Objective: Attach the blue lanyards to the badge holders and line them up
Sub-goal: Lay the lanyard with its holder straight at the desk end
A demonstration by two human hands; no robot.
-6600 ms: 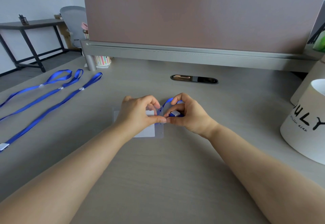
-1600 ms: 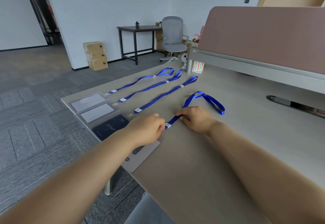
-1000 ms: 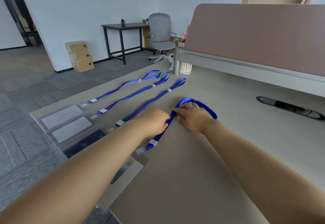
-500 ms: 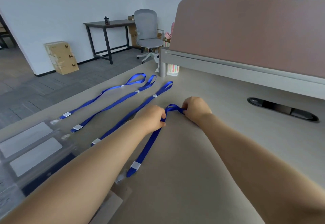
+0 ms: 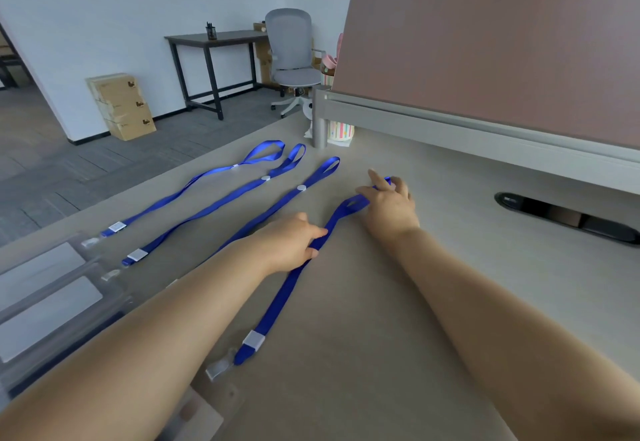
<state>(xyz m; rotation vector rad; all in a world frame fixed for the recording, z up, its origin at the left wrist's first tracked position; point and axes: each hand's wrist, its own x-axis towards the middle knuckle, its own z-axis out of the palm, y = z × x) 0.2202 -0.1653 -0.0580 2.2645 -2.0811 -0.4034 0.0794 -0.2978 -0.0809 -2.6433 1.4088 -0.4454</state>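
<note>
Lying pinched in the left hand (image 5: pixel 291 240), blue lanyard (image 5: pixel 277 305) loops under right hand (image 5: pixel 389 207).

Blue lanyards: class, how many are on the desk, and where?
4. Three lie parallel at the left: outer lanyard, second lanyard, third lanyard. The fourth lanyard lies nearest, under the left hand and right hand. None seems hidden.
</note>
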